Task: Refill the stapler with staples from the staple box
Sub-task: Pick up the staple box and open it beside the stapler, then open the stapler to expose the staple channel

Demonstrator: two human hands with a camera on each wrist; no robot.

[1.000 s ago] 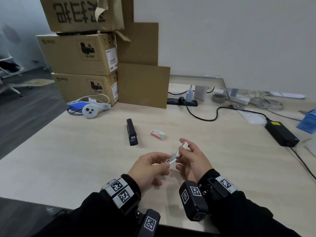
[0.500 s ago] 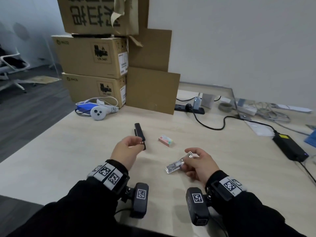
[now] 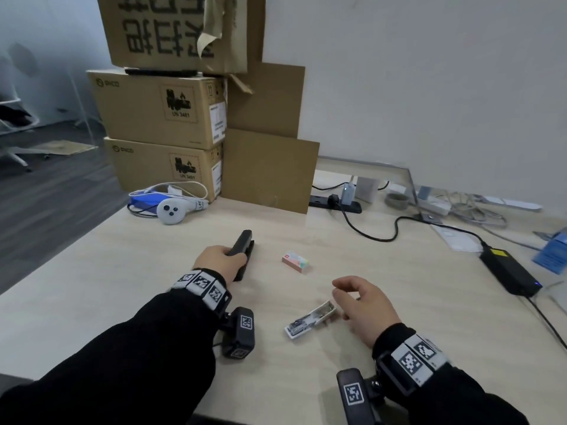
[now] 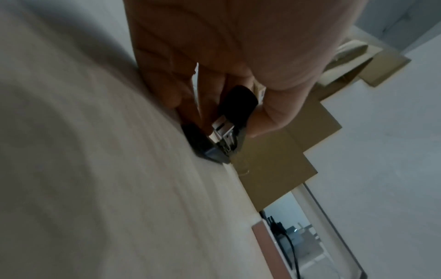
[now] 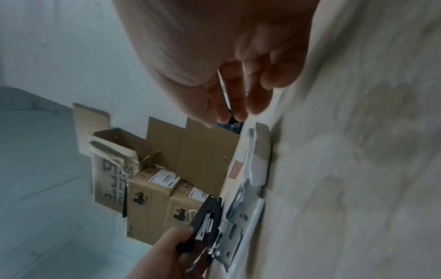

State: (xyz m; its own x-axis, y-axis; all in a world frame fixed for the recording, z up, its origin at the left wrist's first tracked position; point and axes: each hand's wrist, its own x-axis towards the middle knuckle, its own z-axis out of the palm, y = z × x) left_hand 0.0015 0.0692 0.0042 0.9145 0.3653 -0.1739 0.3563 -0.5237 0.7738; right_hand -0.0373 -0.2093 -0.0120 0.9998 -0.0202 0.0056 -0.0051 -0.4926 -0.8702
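Black plastic is what's being handled right now: the stapler (image 3: 242,251) is grasped near its back end by the left hand (image 3: 219,261), thumb on one side and fingers on the other, with its top arm tipped up off the base while the base sits on the light wood surface (image 3: 122,286); in the left wrist view the metal staple channel can be seen between the two black halves. The right hand (image 3: 363,305) is released, fingers loosely curled over nothing, just beside the open tray of staples (image 3: 310,319) lying flat on the surface; the pink staple box (image 3: 295,261) sits between the two hands, a bit further back.

For this step, the base should probably be kept pinned down while the top is swung fully open; if the lid is only half lifted, the channel likely can't be loaded cleanly; a strip would then be picked from the tray.

Compared with half a second earlier, the tray has been let go of by the right hand and set down; the stapler, which was only being reached for, is now gripped and partly opened; the box hasn't been moved.
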